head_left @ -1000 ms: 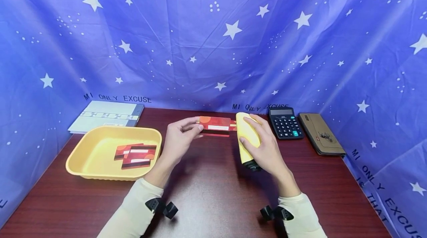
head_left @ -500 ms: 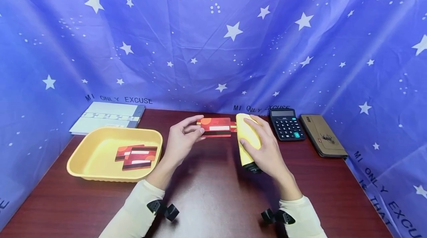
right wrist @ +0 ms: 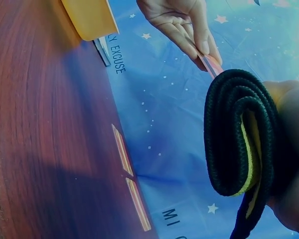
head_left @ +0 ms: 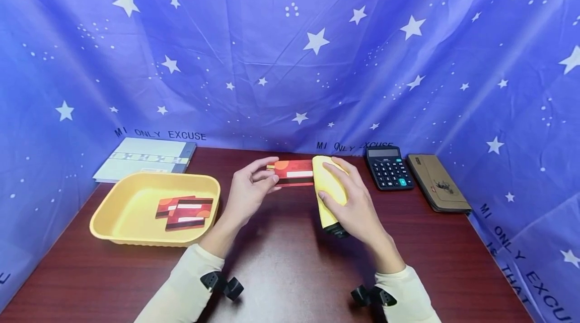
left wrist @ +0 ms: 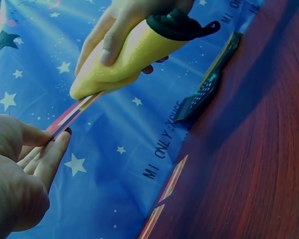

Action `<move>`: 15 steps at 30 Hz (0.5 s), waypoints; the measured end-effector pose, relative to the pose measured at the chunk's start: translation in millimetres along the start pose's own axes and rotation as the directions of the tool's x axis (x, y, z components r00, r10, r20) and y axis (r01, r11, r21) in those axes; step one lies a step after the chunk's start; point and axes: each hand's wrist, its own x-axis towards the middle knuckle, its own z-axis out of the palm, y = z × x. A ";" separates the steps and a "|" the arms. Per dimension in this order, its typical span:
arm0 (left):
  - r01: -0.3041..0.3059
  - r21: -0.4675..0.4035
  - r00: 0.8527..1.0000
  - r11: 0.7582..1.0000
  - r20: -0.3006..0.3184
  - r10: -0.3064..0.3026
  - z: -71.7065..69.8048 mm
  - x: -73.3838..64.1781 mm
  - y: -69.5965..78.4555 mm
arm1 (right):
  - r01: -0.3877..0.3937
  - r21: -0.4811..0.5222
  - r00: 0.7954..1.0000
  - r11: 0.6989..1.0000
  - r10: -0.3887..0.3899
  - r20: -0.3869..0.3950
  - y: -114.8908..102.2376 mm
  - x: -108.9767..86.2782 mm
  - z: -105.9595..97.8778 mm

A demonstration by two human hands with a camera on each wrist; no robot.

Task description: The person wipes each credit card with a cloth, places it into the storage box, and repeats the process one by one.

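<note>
My left hand (head_left: 248, 189) pinches a red bank-type card (head_left: 294, 173) by its left end, thumb in front. The card has a white strip and a dark stripe. My right hand (head_left: 355, 199) grips a folded yellow cloth (head_left: 325, 182) with black edging, whose layers show in the right wrist view as a black-edged roll (right wrist: 222, 134). The cloth's left side meets the card's right end, and in the left wrist view the card (left wrist: 72, 112) runs up to the cloth's tip (left wrist: 89, 84). Fingers behind the cloth are partly hidden.
At left, a yellow basin (head_left: 122, 212) holds several red cards (head_left: 188, 212). Behind it lies a pale notebook (head_left: 145, 157). A black calculator (head_left: 389, 169) and a brown wallet (head_left: 439, 184) lie at right. Flat red-and-gold pieces (left wrist: 173, 179) lie along the table's back edge.
My right hand has moved the yellow cloth left, from just beside the card onto its right end. My left hand has shifted slightly right, still pinching the card.
</note>
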 end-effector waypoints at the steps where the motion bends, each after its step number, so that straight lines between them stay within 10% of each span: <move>1: 0.003 -0.001 1.000 1.000 0.001 -0.003 0.3 -0.3 0.0 | -0.001 0.000 1.000 1.000 0.001 0.002 -0.5 -0.3 0.3; 15: 0.037 -0.047 0.999 0.998 0.034 -0.035 7.1 -2.5 0.6 | 0.016 -0.014 1.000 1.000 -0.016 0.009 -3.8 -1.5 4.1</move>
